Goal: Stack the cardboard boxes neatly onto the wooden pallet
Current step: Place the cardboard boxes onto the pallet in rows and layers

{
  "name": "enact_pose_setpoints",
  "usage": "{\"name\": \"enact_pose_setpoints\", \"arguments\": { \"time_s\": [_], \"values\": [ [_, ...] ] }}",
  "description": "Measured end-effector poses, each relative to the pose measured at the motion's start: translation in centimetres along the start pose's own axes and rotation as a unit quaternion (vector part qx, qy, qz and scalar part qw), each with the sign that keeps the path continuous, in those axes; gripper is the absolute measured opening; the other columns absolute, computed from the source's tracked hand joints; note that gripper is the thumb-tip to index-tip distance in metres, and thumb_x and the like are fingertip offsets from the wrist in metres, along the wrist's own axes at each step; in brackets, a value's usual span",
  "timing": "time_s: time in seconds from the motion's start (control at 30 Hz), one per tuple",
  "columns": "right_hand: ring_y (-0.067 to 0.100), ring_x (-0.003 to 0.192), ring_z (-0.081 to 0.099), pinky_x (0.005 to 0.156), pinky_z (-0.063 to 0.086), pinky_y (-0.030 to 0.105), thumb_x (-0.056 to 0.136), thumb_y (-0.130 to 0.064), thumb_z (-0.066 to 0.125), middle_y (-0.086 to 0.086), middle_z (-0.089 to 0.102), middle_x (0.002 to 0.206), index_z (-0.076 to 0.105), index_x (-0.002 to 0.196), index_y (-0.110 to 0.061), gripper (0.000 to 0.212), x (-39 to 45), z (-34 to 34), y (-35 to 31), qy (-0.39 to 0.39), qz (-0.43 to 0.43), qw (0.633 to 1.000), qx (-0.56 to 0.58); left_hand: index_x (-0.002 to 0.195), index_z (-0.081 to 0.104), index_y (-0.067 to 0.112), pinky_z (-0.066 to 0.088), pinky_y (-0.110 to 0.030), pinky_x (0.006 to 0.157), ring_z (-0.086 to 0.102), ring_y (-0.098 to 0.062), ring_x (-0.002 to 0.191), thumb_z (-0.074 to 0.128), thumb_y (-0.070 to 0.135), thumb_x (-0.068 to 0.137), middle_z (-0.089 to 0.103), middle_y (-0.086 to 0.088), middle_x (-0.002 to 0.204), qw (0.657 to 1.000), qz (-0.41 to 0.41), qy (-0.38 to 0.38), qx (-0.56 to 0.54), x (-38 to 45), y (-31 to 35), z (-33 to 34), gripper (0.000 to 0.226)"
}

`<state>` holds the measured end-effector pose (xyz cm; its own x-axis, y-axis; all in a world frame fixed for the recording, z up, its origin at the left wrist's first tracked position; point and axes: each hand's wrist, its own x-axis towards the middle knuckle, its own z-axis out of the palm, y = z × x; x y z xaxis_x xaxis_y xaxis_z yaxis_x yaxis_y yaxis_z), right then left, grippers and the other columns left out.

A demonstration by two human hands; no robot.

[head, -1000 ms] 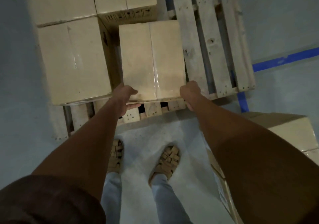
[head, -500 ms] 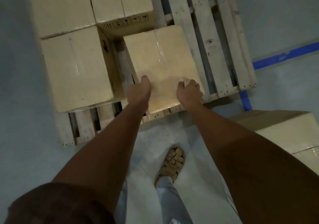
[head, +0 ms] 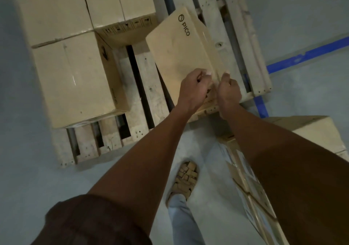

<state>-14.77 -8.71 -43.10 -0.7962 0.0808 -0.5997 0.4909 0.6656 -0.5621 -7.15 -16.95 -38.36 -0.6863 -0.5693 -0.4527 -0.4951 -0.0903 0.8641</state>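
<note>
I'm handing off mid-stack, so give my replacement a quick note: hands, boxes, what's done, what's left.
Left hand and right hand: both grip the near corner of the PICO box, fingers curled over its edge.
PICO box: on the wooden pallet, tipped and skewed, not square with the others.
Done: stacked boxes fill the pallet's left side and far middle.
Left: lay the PICO box flat and square beside the stack, probably snug against it; then load the boxes on the floor at the right.
</note>
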Motion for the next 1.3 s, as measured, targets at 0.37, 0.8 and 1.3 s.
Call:
{"name": "enact_pose_setpoints", "arguments": {
  "time_s": [0.37, 0.8, 1.3],
  "values": [
    [0.033, 0.114, 0.058, 0.104, 0.046, 0.049, 0.096, -0.059, 0.031, 0.011, 0.061, 0.128, 0.053, 0.135, -0.013, 0.064, -0.4, -1.1, -1.5, -0.069, 0.119, 0.990, 0.032, 0.120, 0.057, 0.013, 0.051, -0.024, 0.068, 0.062, -0.008, 0.088, 0.037, 0.026, 0.109, 0.058, 0.007, 0.101, 0.986, -0.061, 0.142, -0.065, 0.5, -1.8, -3.5, 0.026],
    [0.035, 0.123, 0.056, 0.105, 0.048, 0.041, 0.092, -0.040, 0.049, 0.015, 0.059, 0.138, 0.056, 0.135, -0.002, 0.058, -2.5, 3.0, 0.0, -0.074, 0.065, 0.989, -0.110, 0.149, 0.043, 0.016, 0.043, -0.039, 0.097, 0.059, -0.018, 0.110, 0.026, 0.076, 0.095, 0.062, -0.001, 0.124, 0.945, -0.276, 0.075, -0.159, -0.1, -6.3, -8.7, 0.083],
    [0.036, 0.134, 0.045, 0.111, 0.041, 0.050, 0.081, -0.056, 0.054, 0.013, 0.044, 0.151, 0.037, 0.152, -0.010, 0.086, -2.2, 5.1, -0.4, -0.080, 0.057, 0.988, -0.119, 0.161, 0.013, 0.011, 0.017, -0.056, 0.123, 0.005, -0.039, 0.154, 0.025, 0.059, 0.104, -0.020, -0.013, 0.167, 0.961, -0.211, -0.051, 0.173, 1.1, -8.7, -9.6, 0.075]
  ]
}}
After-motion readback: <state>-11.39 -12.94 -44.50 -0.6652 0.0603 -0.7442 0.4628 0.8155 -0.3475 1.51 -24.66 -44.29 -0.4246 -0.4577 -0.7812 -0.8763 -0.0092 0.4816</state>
